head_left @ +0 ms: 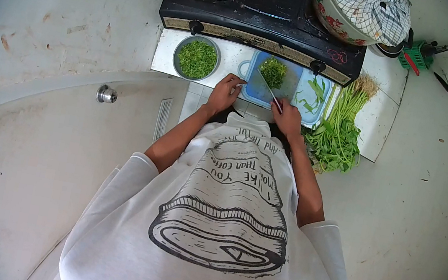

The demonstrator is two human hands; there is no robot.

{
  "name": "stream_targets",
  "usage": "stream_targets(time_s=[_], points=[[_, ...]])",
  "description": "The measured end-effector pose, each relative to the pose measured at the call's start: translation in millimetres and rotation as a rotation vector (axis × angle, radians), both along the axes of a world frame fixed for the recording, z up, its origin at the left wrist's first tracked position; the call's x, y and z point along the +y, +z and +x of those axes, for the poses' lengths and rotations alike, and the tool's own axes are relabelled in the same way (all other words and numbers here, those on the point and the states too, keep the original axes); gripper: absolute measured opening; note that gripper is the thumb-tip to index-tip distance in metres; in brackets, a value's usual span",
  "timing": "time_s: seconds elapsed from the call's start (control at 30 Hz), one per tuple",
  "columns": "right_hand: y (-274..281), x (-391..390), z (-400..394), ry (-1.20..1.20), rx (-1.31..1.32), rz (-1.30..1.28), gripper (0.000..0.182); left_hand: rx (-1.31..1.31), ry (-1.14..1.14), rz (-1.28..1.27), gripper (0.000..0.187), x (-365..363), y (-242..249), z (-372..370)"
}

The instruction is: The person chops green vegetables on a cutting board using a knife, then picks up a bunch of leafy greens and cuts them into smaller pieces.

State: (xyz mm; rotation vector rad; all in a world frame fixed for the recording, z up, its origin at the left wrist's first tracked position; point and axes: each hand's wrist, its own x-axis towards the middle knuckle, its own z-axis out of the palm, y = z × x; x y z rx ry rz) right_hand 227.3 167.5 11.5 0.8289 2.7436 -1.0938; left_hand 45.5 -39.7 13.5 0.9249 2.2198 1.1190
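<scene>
My right hand (287, 117) is closed around the handle of a knife (271, 95), whose blade points up and left over a blue cutting board (254, 88). At the blade's tip lies a small heap of chopped greens (272, 73). My left hand (224, 93) has its fingers curled at the board's left edge and seems to grip it. A few loose leaves (318, 90) rest on the pale right part of the board. To the left, a grey bowl (175, 60) holds more chopped greens (197, 58).
A black gas stove (268, 25) stands behind the board, with a cloth-topped flowered pot (335, 21) on it. Right of the board, a bunch of long-stemmed leafy greens (341, 128) hangs over the counter edge. A green basket (417, 57) with utensils is at far right.
</scene>
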Motion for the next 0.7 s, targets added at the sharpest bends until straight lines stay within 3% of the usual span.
stream_targets(time_s=[0.23, 0.43, 0.6, 0.7], points=[[13, 6, -4, 0.037, 0.014, -0.003, 0.036, -0.095, 0.017, 0.075, 0.039, 18, 18, 0], [27, 5, -4, 0.012, 0.149, -0.008, 0.034, 0.002, -0.238, 0.094, 0.046, 35, 24, -2], [38, 10, -5, 0.000, 0.206, 0.034, 0.033, 0.058, -0.262, 0.086, 0.051, 51, 21, -9], [39, 13, -5, -0.060, 0.168, -0.072, 0.033, 0.000, -0.182, -0.011, 0.062, 63, 25, -12]])
